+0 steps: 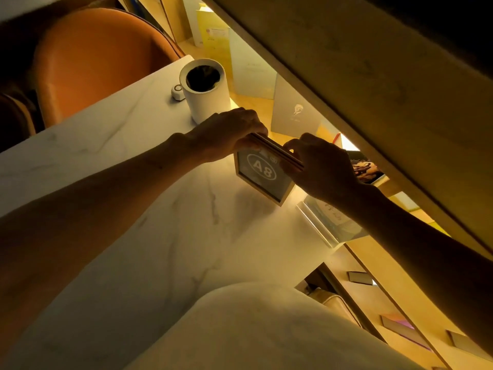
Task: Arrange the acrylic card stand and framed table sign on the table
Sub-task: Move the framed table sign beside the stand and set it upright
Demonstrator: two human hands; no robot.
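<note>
A wood-framed table sign (262, 174) with "A8" in a white oval stands upright on the white marble table (138, 209), near its far right edge. My left hand (229, 132) grips the frame's top left corner. My right hand (322, 166) holds its top right edge. The clear acrylic card stand (326, 222) sits on the table just right of the frame, under my right forearm and partly hidden by it.
A white cylindrical container (204, 89) with a dark opening stands behind the frame, a small white round device (178, 91) beside it. An orange chair (98, 57) is at far left. Lit wooden shelves (301, 113) with cards and books run along the right.
</note>
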